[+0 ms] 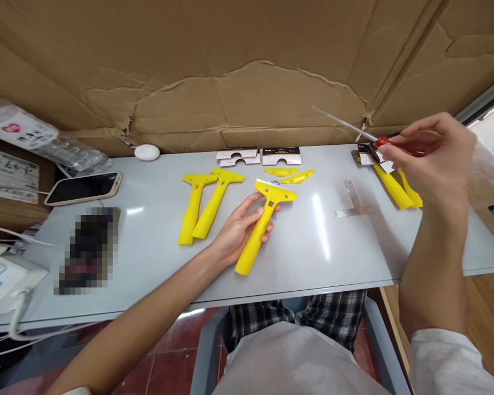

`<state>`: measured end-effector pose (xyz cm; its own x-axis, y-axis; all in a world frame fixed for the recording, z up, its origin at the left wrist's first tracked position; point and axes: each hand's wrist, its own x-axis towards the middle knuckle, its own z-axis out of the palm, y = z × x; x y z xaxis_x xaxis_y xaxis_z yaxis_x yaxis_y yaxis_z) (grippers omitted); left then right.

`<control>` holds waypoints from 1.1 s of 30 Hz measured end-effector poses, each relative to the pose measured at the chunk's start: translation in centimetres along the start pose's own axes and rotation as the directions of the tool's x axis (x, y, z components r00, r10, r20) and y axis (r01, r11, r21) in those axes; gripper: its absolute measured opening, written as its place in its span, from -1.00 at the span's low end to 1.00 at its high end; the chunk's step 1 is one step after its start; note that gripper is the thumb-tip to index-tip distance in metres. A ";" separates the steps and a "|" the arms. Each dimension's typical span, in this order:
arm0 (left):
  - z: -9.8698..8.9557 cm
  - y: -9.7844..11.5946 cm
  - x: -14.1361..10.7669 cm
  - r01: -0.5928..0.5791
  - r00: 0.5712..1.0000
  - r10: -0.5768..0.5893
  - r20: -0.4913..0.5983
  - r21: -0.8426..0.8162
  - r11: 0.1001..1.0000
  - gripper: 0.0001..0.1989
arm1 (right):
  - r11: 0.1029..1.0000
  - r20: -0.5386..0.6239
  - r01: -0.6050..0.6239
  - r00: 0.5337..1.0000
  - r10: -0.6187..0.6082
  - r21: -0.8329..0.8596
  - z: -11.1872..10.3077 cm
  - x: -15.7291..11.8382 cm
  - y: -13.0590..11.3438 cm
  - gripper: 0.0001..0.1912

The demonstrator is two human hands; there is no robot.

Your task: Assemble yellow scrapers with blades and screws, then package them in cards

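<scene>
One yellow scraper (253, 241) is held above the near middle of the table (288, 274) by the left hand (242, 230). The left hand is clamped around the upper handle, just below the wide head; the thumb is laid across the front, and the fingertips are wrapped around the right side. The head is directed away from the body, and a thin metal strip (267, 182) is seen along its far edge. The screwdriver (346, 123) is gripped at its red handle by the right hand (440, 148), which is closed and raised over the right part of the table. Its shaft is pointed up and to the left, well apart from the scraper.

Two yellow handles (191, 211) are placed side by side to the left of the scraper. Two small yellow strips (297, 176) are located just beyond the scraper head, in front of the printed cards (281, 156). To the right, two clear flat pieces (354, 206) are arranged roughly in a T. Further yellow handles with cards (395, 186) are positioned near the right edge, partly hidden by the right hand. At the left, a phone (84, 187) is laid near a white oval object (147, 152) and a plastic bottle (45, 137).
</scene>
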<state>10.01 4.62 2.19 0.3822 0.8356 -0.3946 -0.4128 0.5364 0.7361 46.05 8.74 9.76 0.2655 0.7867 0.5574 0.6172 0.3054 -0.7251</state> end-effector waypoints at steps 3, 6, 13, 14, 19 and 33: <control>0.1 0.1 0.0 0.000 1.000 0.000 0.003 0.007 1.000 -0.41 | 0.987 0.017 0.057 0.998 -0.060 0.147 -0.4 -0.3 -0.7 -0.61; 0.1 0.1 -0.1 -0.009 1.000 0.009 0.009 0.019 1.000 -0.40 | 0.983 0.202 0.016 0.978 -0.053 0.185 -0.4 -0.7 -1.2 -0.58; 0.2 0.0 0.0 -0.014 1.000 0.014 0.011 0.029 0.999 -0.38 | 0.986 0.453 -0.045 0.891 -0.032 0.158 0.3 -1.1 -1.3 -0.55; 0.2 0.0 0.0 -0.015 1.000 0.015 0.011 0.027 1.000 -0.38 | 0.987 0.460 -0.052 0.888 -0.024 0.152 0.3 -1.1 -1.4 -0.55; 0.2 0.0 0.0 -0.026 1.000 0.025 0.014 0.027 0.999 -0.38 | 0.985 0.509 -0.106 0.860 0.024 0.133 0.1 -1.2 -1.6 -0.50; 0.0 -0.2 0.1 -0.024 1.000 0.024 0.006 0.013 1.000 -0.36 | 0.983 0.524 -0.115 0.852 0.022 0.146 -0.2 -1.2 -1.7 -0.55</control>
<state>10.15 4.61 2.02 0.3770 0.8475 -0.3736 -0.4115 0.5146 0.7523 44.86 7.17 10.38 -0.1484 0.9576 0.2468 0.4683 0.2878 -0.8354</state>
